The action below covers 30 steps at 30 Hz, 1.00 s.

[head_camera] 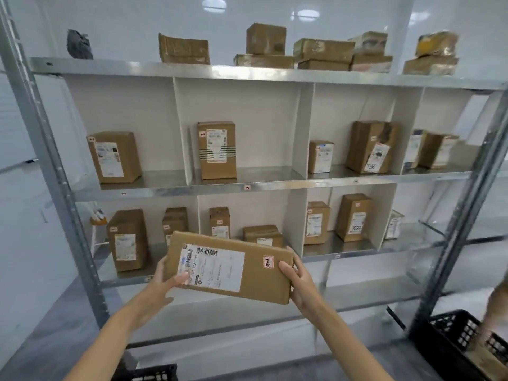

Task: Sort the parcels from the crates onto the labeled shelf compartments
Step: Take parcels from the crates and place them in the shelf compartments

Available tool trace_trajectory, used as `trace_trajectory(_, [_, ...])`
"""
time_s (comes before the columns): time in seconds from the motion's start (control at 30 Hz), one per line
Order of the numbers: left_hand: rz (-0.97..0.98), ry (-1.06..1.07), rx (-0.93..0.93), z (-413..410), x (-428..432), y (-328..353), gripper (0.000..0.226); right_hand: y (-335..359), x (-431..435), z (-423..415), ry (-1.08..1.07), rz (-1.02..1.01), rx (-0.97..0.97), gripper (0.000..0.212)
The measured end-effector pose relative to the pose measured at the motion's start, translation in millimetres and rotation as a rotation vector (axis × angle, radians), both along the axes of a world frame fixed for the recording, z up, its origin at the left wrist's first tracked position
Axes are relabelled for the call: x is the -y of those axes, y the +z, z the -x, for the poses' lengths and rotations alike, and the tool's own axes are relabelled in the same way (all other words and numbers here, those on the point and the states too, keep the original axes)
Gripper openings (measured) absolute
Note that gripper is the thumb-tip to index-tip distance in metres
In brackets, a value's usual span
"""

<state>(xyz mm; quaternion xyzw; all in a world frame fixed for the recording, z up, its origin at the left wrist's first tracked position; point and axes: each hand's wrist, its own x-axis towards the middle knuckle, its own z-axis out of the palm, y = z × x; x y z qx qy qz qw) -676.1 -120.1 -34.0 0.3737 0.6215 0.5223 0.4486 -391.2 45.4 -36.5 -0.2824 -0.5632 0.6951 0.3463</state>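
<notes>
Step in hand: one flat parcel (228,268) is out of the crates and held up for reading, not yet placed; I judge this the match-the-code step.
Parcel position: low centre of the view, about 6 o'clock, in the air in front of the lower row of compartments and tilted down to the right.
Left hand (167,281): grips the parcel's 8 o'clock corner, thumb flat on the front over the edge of the shipping label (211,266); the fingers are behind the box and hidden.
Right hand (298,281): grips the 3 o'clock end, thumb pressed on the front, fingertips curled round the far edge.
Code: a red-bordered sticker (268,262) sits just at 9 o'clock of the right thumb; its characters are too blurred to read with certainty.
Shelf unit (275,185): small red shelf tags (247,187) mark the front rims; the shelved boxes (217,151) stand upright with similar stickers.
Crates: a black crate (453,342) at 4 o'clock, a second crate (154,373) at 6 o'clock.
Next move calls for: finding the tag that matches the sticker, then standing the parcel in that compartment, probably turned on end to fit beside the boxes there.
</notes>
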Motion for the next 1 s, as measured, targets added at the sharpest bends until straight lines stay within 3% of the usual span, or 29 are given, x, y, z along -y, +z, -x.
trace_trajectory(0.13, [0.183,-0.258,0.095,-14.4,-14.8,-4.6,0.118,4.1,-23.9,-43.7,0.006,-0.086,0.116,0.079])
trace_trajectory(0.3, [0.09,-0.203,0.108,-64.8,-48.7,-8.5,0.13,12.2,-47.2,-84.6,-0.021,-0.157,0.164,0.064])
trace_trajectory(0.5, [-0.031,-0.189,0.1,-104.1,-79.8,-10.3,0.11,22.0,-60.5,-118.5,-0.223,-0.154,0.078,0.066])
trace_trajectory(0.63, [-0.116,-0.091,0.216,-135.3,-92.7,-19.1,0.112,6.0,-58.6,-127.9,-0.346,-0.051,0.03,0.121])
trace_trajectory(0.77, [-0.158,-0.068,0.381,-168.3,-106.7,-24.5,0.106,-9.1,-42.5,-113.8,-0.196,0.038,0.044,0.138])
trace_trajectory(0.9, [-0.124,-0.15,0.437,-202.0,-109.3,-20.8,0.078,-4.6,-36.1,-104.4,-0.109,-0.006,-0.06,0.108])
trace_trajectory(1.0, [-0.057,-0.18,0.325,-213.5,-113.8,-15.0,0.069,7.3,-42.5,-111.0,-0.136,-0.03,-0.127,0.093])
